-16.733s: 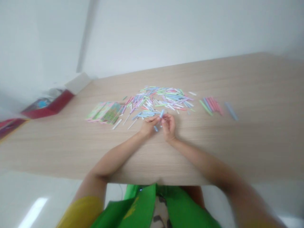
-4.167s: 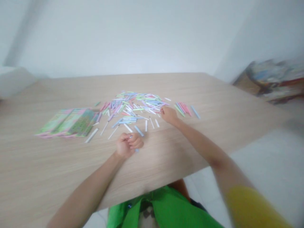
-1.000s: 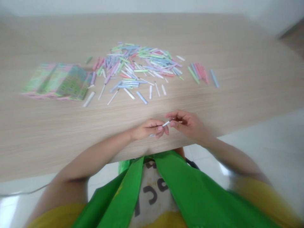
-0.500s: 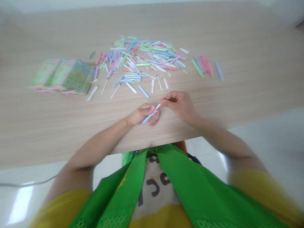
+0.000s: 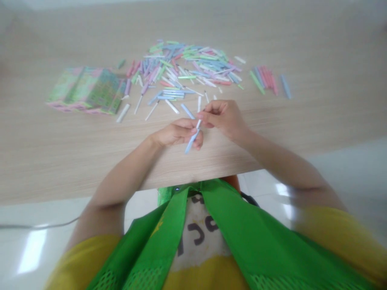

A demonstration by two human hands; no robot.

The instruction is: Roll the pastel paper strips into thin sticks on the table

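- A person in a green vest (image 5: 266, 237) with yellow sleeves (image 5: 87, 262) works at a wood-grain table (image 5: 90, 165), both hands meeting near its near edge.
- The left hand (image 5: 179, 133), half closed, clasps a pale-blue tube (image 5: 191, 142) between thumb and curled fingers; the tube's near end juts free.
- The right hand (image 5: 222, 114) pinches a slim white stick (image 5: 198, 123) by its far end, thumb and forefinger closed, other fingers folded.
- Tube and stick run nearly end to end, the shared long axis rising from near left to far right. This alignment seems the relation that counts: the left hand is nearer the tube, the right the stick's far end. Whether the stick sits inside the tube cannot be told.
- Just beyond the hands lie a loose blue tube (image 5: 188, 111) and a white tube (image 5: 199, 104).
- Farther off spreads a pile of pastel tubes and sticks (image 5: 208, 60), with patterned boxes (image 5: 90, 88) at left.
- At right, a row of pink, blue and green tubes (image 5: 266, 78) lies beside a single blue one.
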